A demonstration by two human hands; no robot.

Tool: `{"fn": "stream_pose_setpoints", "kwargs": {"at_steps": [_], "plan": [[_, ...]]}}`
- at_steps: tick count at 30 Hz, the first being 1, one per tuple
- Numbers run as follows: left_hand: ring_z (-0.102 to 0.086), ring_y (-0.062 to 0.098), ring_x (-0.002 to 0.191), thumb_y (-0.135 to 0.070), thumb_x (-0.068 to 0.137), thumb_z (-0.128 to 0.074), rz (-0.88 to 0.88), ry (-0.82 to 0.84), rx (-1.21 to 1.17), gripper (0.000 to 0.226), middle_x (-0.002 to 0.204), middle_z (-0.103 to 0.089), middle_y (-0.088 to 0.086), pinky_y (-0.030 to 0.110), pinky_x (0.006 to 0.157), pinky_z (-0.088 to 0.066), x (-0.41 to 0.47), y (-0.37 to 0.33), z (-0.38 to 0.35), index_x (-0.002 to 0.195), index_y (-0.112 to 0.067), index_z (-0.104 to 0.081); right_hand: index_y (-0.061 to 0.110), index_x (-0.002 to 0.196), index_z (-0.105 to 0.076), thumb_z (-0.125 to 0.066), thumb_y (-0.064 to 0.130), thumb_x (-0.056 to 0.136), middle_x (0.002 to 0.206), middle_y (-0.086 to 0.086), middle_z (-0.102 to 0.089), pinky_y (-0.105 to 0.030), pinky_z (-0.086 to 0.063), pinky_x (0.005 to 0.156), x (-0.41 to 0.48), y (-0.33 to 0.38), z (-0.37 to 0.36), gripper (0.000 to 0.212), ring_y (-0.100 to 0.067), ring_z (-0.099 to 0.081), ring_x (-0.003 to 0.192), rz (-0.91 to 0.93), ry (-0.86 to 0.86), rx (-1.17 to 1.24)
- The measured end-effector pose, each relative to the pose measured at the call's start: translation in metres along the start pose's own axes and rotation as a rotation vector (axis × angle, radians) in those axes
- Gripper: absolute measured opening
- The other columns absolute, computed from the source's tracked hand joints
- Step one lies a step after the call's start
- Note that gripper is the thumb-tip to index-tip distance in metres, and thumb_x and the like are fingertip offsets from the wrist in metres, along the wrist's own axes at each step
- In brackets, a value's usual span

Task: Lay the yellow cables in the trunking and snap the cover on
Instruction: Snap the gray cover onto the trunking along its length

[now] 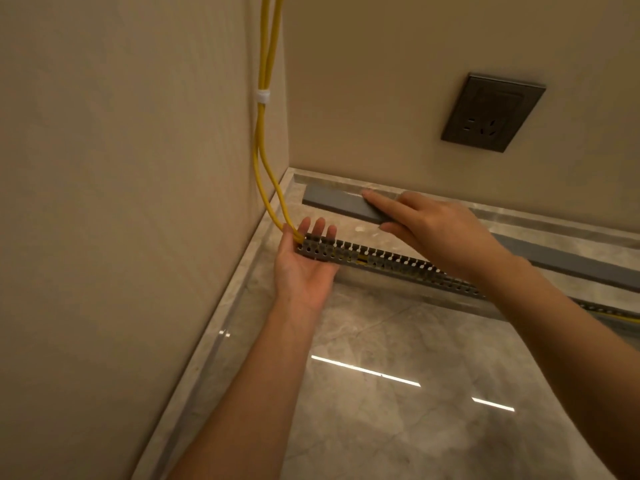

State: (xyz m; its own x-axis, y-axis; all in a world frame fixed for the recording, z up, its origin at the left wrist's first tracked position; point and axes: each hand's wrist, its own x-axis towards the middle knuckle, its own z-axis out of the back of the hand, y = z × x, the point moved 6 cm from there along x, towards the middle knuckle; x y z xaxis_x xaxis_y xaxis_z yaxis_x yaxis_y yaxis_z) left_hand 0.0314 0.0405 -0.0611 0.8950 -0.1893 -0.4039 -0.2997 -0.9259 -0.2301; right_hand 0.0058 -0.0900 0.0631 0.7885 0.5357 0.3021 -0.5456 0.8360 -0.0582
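Two yellow cables (264,140), bound by a white tie (263,97), hang down the wall corner and run into the left end of the grey slotted trunking (391,262), which lies on the floor. My left hand (304,268), palm up, cups that end of the trunking with the fingers behind it. My right hand (436,230) grips the flat grey cover (341,202), which lies along the far wall; the forefinger is stretched along its top. Yellow cable shows through the slots and again at the far right (627,319).
A dark wall socket (491,112) sits on the far wall above the cover. Beige walls meet in the corner at left. The glossy grey marble floor (398,410) has a raised border along both walls.
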Motion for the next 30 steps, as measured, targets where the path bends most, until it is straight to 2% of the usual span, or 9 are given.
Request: {"fn": "stream_pose_setpoints", "kwargs": {"at_steps": [2, 7, 12, 18, 25, 30], "plan": [[-0.057, 0.025, 0.101, -0.038, 0.093, -0.046, -0.005, -0.011, 0.008, 0.03, 0.107, -0.06, 0.009, 0.049, 0.103, -0.038, 0.002, 0.001, 0.0, 0.103, -0.013, -0.058, 0.019, 0.139, -0.039, -0.042, 0.043, 0.09, 0.085, -0.013, -0.06, -0.028, -0.036, 0.042, -0.001, 0.005, 0.0, 0.054, -0.03, -0.054, 0.052, 0.027, 0.018, -0.019], [-0.056, 0.026, 0.103, -0.037, 0.093, -0.046, -0.011, -0.014, -0.008, 0.03, 0.109, -0.059, 0.01, 0.05, 0.105, -0.036, 0.002, 0.001, 0.004, 0.105, -0.013, -0.057, 0.027, 0.14, -0.037, -0.051, 0.034, 0.092, 0.084, -0.012, -0.062, -0.042, -0.049, 0.053, 0.006, 0.009, -0.001, 0.05, -0.032, -0.058, 0.065, -0.02, 0.014, 0.06], [-0.057, 0.025, 0.102, -0.037, 0.094, -0.044, -0.001, -0.035, -0.013, 0.029, 0.105, -0.06, 0.009, 0.049, 0.108, -0.034, 0.003, 0.003, 0.009, 0.103, -0.012, -0.057, 0.029, 0.138, -0.039, -0.056, 0.034, 0.089, 0.096, -0.01, -0.066, -0.042, -0.051, 0.064, 0.017, 0.014, 0.0, 0.052, -0.03, -0.061, 0.08, -0.019, 0.021, 0.16], [-0.056, 0.025, 0.104, -0.037, 0.094, -0.046, 0.002, -0.025, -0.002, 0.029, 0.107, -0.059, 0.009, 0.049, 0.107, -0.035, 0.003, 0.003, 0.009, 0.104, -0.012, -0.057, 0.031, 0.138, -0.038, -0.056, 0.036, 0.089, 0.103, -0.009, -0.067, -0.042, -0.05, 0.072, 0.02, 0.014, -0.002, 0.053, -0.029, -0.061, 0.089, -0.023, 0.049, 0.202], [-0.055, 0.023, 0.102, -0.038, 0.094, -0.045, -0.002, -0.019, 0.013, 0.03, 0.107, -0.058, 0.008, 0.048, 0.107, -0.035, 0.001, 0.003, 0.008, 0.105, -0.013, -0.057, 0.033, 0.14, -0.035, -0.054, 0.04, 0.09, 0.097, -0.008, -0.065, -0.041, -0.049, 0.071, 0.021, 0.013, -0.007, 0.054, -0.027, -0.06, 0.085, -0.008, 0.092, 0.154], [-0.044, 0.03, 0.128, -0.039, 0.096, -0.041, 0.022, 0.028, 0.047, 0.048, 0.138, -0.048, 0.016, 0.048, 0.111, -0.03, 0.0, 0.003, 0.003, 0.134, -0.009, -0.047, 0.033, 0.14, -0.036, -0.053, 0.04, 0.09, 0.088, -0.007, -0.063, -0.036, -0.046, 0.063, 0.002, 0.007, -0.023, 0.054, -0.027, -0.06, 0.078, -0.052, 0.125, 0.166]]}}
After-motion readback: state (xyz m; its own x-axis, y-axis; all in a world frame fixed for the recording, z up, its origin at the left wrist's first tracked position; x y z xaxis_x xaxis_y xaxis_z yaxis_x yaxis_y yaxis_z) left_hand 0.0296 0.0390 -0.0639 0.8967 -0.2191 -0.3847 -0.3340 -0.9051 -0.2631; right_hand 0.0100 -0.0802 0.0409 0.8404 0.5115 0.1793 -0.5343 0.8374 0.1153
